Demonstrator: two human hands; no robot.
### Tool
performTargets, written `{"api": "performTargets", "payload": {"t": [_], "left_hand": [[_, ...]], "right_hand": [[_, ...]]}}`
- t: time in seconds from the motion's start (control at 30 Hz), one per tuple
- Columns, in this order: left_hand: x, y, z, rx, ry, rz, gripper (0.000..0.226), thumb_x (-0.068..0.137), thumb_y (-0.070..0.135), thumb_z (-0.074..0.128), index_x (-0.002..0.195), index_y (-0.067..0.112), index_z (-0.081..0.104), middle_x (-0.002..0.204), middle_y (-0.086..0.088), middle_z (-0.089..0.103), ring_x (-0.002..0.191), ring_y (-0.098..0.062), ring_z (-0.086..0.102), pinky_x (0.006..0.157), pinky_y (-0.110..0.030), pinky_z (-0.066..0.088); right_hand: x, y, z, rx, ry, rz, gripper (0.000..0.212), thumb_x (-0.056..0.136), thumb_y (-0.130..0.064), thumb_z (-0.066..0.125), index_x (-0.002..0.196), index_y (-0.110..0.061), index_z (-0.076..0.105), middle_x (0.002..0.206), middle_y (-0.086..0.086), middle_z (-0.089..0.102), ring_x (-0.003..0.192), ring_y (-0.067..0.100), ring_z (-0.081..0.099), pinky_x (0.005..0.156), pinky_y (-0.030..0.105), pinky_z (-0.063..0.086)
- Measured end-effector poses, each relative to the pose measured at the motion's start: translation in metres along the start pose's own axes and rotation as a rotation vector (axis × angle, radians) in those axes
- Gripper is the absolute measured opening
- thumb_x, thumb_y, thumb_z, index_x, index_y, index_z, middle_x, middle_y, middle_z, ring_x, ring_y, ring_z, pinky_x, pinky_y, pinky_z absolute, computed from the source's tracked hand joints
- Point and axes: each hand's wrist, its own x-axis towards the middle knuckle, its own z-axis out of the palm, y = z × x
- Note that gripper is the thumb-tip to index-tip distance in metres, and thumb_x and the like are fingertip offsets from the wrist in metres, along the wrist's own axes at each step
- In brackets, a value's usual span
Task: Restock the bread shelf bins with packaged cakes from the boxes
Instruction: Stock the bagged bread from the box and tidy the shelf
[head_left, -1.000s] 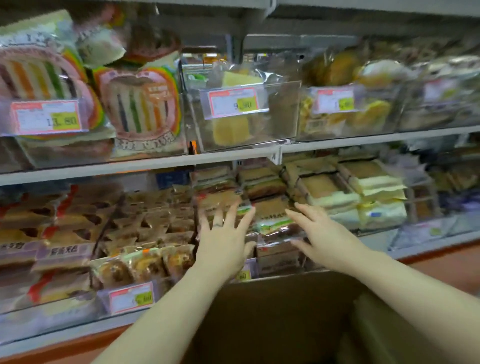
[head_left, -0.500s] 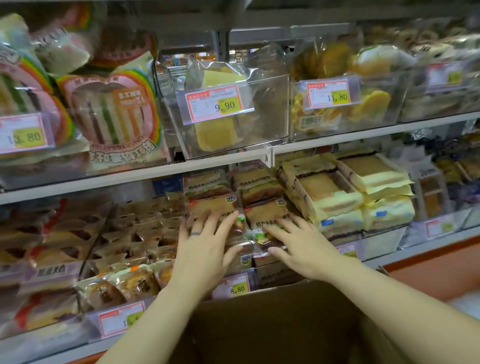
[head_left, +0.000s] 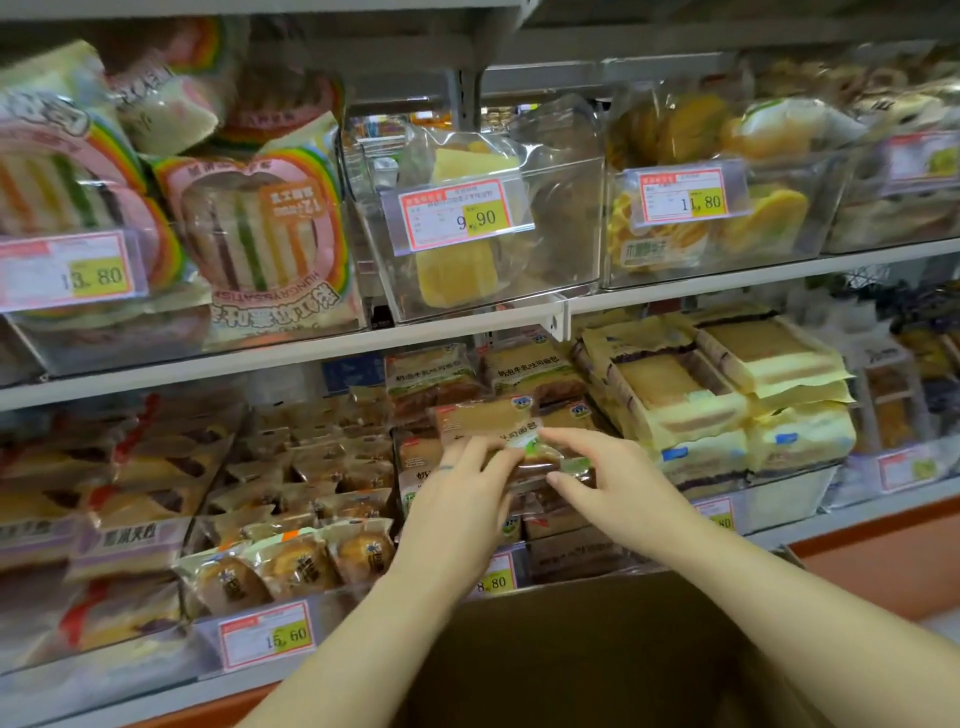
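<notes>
One cake pack (head_left: 488, 415), gripped between fingers (head_left: 569, 437)

The upper shelf (head_left: 208, 366) carries clear bins (head_left: 561, 260) of rainbow sandwich packs (head_left: 249, 234), yellow cake slices (head_left: 457, 273) and waffles (head_left: 670, 236), each fronted by a price tag (head_left: 467, 215), while the lower shelf (head_left: 883, 505) holds bins of round buns (head_left: 291, 566), brown cake packets (head_left: 431, 374) and pale cream-layered cakes (head_left: 675, 405) stacked side by side.

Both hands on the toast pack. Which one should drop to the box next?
Right hand, likely: its forearm crosses over the cardboard box; left hand also grips the toast pack and could seat it alone.
</notes>
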Motion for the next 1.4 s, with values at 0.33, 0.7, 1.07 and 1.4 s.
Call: {"api": "performTargets", "payload": {"t": [0.33, 0.7, 1.07, 1.4], "left_hand": [[0.016, -0.010, 0.000, -0.068, -0.091, -0.015, 0.048, 0.095, 0.048, 0.046, 0.141, 0.033, 0.040, 0.142, 0.009, 0.038, 0.123, -0.013, 0.045, 0.094, -0.032, 0.048], [0.086, -0.072, -0.008, -0.095, -0.233, -0.446, 0.062, 0.093, 0.063, 0.032, 0.148, 0.037, 0.025, 0.159, 0.001, 0.018, 0.145, -0.030, 0.017, 0.116, -0.053, 0.019], [0.092, -0.085, 0.002, -0.072, -0.406, -0.374, 0.071, 0.085, 0.075, 0.035, 0.147, 0.046, 0.018, 0.160, 0.006, 0.010, 0.147, -0.033, 0.000, 0.117, -0.047, 0.012], [0.091, -0.078, -0.004, -0.033, -0.419, -0.355, 0.069, 0.086, 0.073, 0.031, 0.147, 0.044, 0.021, 0.160, 0.005, 0.012, 0.147, -0.033, 0.004, 0.117, -0.049, 0.015]], "right_hand": [[0.020, 0.007, 0.000, -0.328, -0.128, -0.056, 0.048, 0.094, -0.046, 0.047, 0.141, -0.036, 0.041, 0.154, -0.004, 0.025, 0.140, 0.016, 0.022, 0.116, 0.038, 0.023], [0.098, 0.004, -0.003, -0.273, -0.258, 0.116, 0.050, 0.100, -0.047, 0.032, 0.147, -0.034, 0.029, 0.159, 0.000, 0.015, 0.146, 0.025, 0.012, 0.117, 0.040, 0.014], [0.119, 0.024, 0.012, -0.399, -0.364, 0.103, 0.050, 0.095, -0.050, 0.033, 0.144, -0.044, 0.027, 0.158, -0.009, 0.013, 0.146, 0.024, 0.002, 0.114, 0.053, 0.010], [0.119, 0.017, 0.004, -0.410, -0.352, 0.118, 0.055, 0.094, -0.053, 0.033, 0.147, -0.045, 0.021, 0.160, -0.009, 0.009, 0.147, 0.022, -0.002, 0.117, 0.050, 0.009]]}}
